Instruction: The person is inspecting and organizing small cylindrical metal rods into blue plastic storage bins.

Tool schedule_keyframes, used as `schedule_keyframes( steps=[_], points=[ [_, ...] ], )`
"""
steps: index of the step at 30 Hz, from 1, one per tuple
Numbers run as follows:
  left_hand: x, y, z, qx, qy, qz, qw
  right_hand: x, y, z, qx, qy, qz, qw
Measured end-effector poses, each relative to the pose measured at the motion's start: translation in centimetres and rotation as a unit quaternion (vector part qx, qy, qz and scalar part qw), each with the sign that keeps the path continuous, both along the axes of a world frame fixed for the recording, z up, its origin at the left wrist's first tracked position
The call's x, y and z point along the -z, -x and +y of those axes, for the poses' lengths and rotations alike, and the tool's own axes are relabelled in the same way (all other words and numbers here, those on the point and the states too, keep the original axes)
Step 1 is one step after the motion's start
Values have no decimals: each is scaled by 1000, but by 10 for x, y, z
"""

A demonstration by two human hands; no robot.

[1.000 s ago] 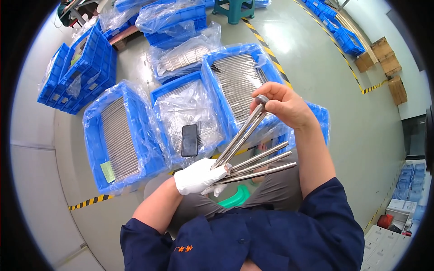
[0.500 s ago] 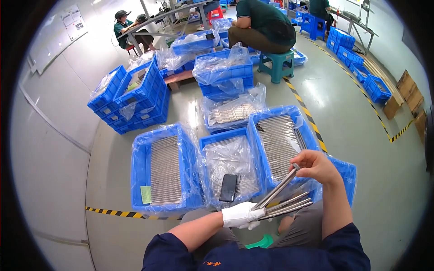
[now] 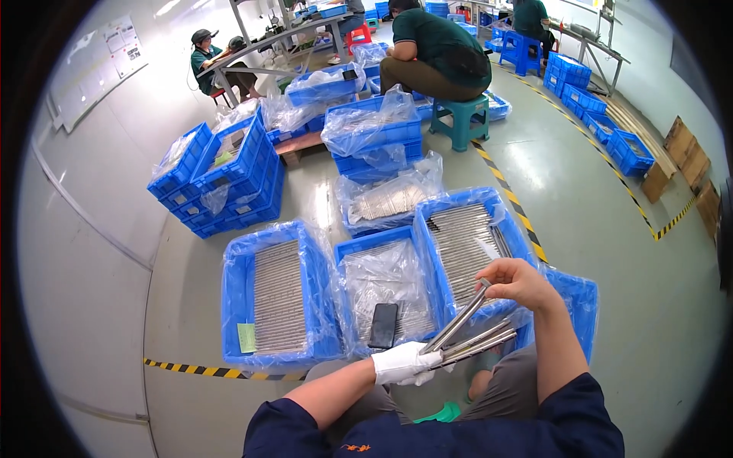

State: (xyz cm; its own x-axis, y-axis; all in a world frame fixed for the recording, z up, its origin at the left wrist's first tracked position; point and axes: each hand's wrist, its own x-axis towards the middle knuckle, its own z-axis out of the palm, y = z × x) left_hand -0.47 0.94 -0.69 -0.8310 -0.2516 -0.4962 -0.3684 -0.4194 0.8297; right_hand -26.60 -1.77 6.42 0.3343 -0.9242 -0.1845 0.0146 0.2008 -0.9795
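Observation:
My left hand (image 3: 401,364), in a white glove, is closed around the lower ends of several thin shiny metal rods (image 3: 466,319). They fan out to the upper right, one group steeper than the other. My bare right hand (image 3: 519,284) pinches a small grey metal piece (image 3: 485,283) at the upper end of the steeper rods. Whether that piece is separate or part of a rod is too small to tell. Just beyond is a plastic-lined blue crate (image 3: 527,240) with rows of similar rods (image 3: 462,240).
A middle crate (image 3: 340,259) holds rods under clear film with a black phone (image 3: 384,324) on top. Left of it stands another rod crate (image 3: 237,298) with a green note (image 3: 246,337). Stacked crates (image 3: 229,198) stand farther off; a person (image 3: 439,53) sits on a green stool (image 3: 460,122).
My hands and the rods have shifted slightly left in the view, and the lower rods lie closer together. My left hand keeps its hold; my right hand is still at the rod end.

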Motion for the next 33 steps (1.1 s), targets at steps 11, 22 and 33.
schedule_keyframes(
  steps=[11,22,33],
  points=[
    [-11,5,-4,-179,-199,204,942,56,4,-20,156,-105,-181,965],
    [3,12,8,-150,-228,118,955,76,-88,5,-34,-229,-244,942],
    [15,42,15,-491,-353,268,750,63,-85,13,176,-98,-204,958]
  ],
)
